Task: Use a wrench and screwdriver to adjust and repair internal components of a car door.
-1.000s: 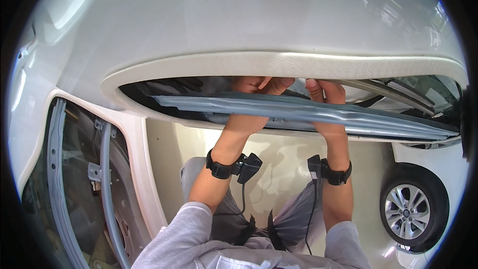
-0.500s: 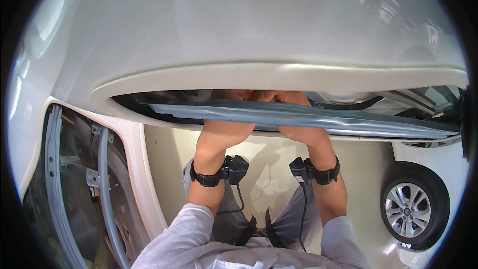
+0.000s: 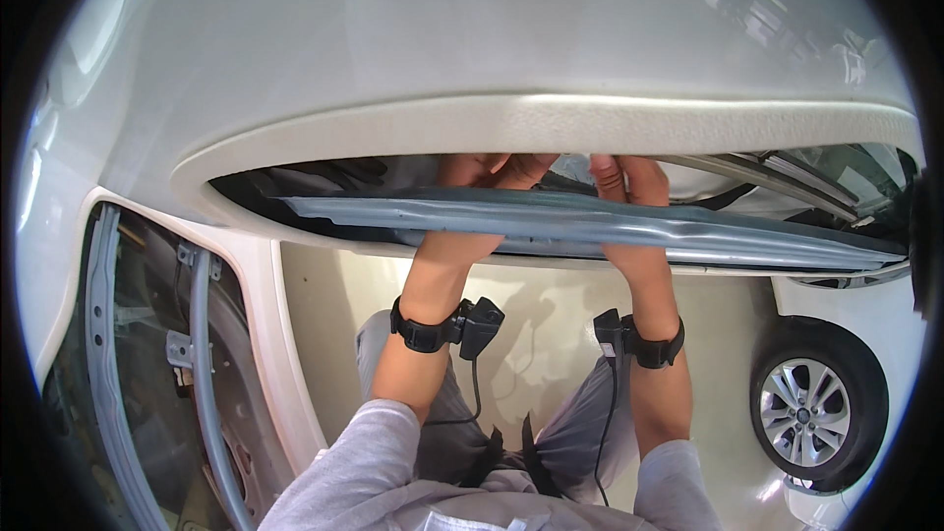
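A long opening with a pale rim [image 3: 551, 123] runs along the white car body panel [image 3: 472, 29]. Across it lies a dented blue-grey metal bar [image 3: 718, 228]. Both my forearms pass under that bar and my hands come up on its far side. My left hand [image 3: 501, 169] has bent fingers, partly covered by the rim; whatever they hold is hidden. A short way to the right, my right hand [image 3: 637, 179] is raised just behind the bar. Its thumb shows beside the palm, while the fingertips disappear under the rim.
At the left stands an opened car frame with metal rails [image 3: 204, 354] and a bracket. A wheel with a silver rim [image 3: 804, 411] is at the right. Black devices [image 3: 477, 329] are strapped to both my forearms, with cables hanging down. Inside the opening, metal strips [image 3: 777, 177] run at the right.
My hands have moved apart: the right one has shifted right and its thumb now shows. The left forearm has tilted inward. The rim stands slightly higher in view.
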